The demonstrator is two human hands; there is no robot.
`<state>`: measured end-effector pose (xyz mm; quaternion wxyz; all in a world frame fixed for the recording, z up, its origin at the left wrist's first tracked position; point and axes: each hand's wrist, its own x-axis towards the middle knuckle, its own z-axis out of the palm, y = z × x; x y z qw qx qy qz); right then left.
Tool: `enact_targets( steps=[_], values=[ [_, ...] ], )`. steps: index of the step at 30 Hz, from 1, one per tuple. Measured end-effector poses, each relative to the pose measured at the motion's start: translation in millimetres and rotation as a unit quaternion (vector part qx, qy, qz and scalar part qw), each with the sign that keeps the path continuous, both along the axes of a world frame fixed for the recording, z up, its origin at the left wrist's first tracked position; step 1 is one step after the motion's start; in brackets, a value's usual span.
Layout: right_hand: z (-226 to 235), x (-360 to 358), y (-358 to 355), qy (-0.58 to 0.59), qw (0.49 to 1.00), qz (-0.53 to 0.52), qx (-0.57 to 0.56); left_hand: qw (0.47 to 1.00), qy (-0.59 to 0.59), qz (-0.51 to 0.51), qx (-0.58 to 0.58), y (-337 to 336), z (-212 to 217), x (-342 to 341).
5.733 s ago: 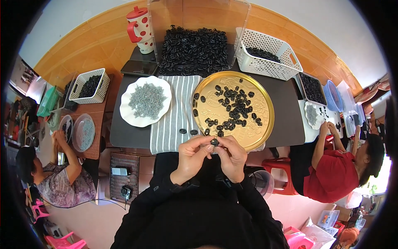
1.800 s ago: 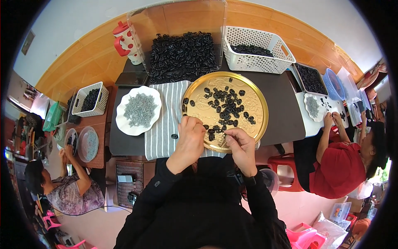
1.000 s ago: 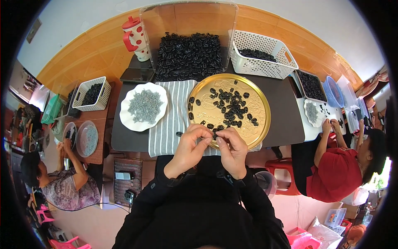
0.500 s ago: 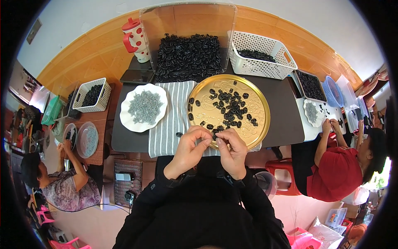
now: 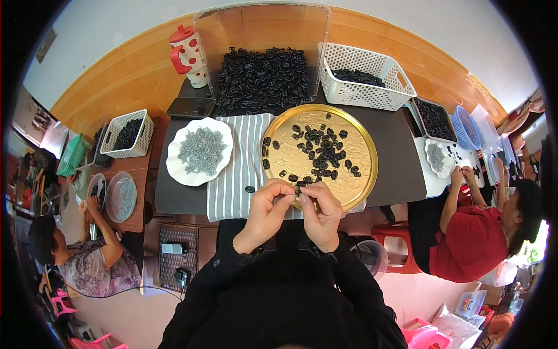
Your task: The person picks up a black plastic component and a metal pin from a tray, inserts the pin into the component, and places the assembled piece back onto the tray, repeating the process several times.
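Note:
My left hand [image 5: 268, 210] and my right hand [image 5: 321, 210] meet at the near rim of a round gold tray [image 5: 361, 152]. Their fingertips pinch one small black plastic piece [image 5: 297, 191] between them. Several more black pieces [image 5: 318, 151] lie scattered on the tray. A single black piece [image 5: 250, 189] rests on the striped cloth [image 5: 241, 168] just left of my left hand. A white scalloped plate [image 5: 174, 168] with small grey parts [image 5: 201, 151] sits further left.
A clear bin [image 5: 318, 41] heaped with black pieces stands behind the tray, a white basket [image 5: 372, 87] to its right, a spotted red-and-white jug [image 5: 187, 53] and a dark phone [image 5: 190, 107] to its left. A person in red [image 5: 479, 238] works at the right, another person [image 5: 87, 264] at the left.
About two seconds ago my hands were reaching into the tray. They have since drawn back to its near rim and closed together on one black piece.

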<state>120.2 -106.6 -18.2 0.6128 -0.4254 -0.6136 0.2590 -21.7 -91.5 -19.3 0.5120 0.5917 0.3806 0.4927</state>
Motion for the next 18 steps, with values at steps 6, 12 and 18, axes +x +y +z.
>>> enact_targets(
  steps=[6,12,18],
  values=[
    [-8.9,0.4,-1.5,0.053,0.998,-0.001,-0.030,1.000,0.022,0.009,0.019,0.3,4.0,-2.4],
    [-4.7,0.1,-3.6,0.032,0.999,-0.005,-0.020,0.997,0.065,-0.018,0.047,0.3,2.5,-6.8],
    [-3.1,1.4,-4.6,0.009,1.000,0.003,-0.011,1.000,0.002,-0.016,0.009,0.9,4.9,-7.5]
  ],
)
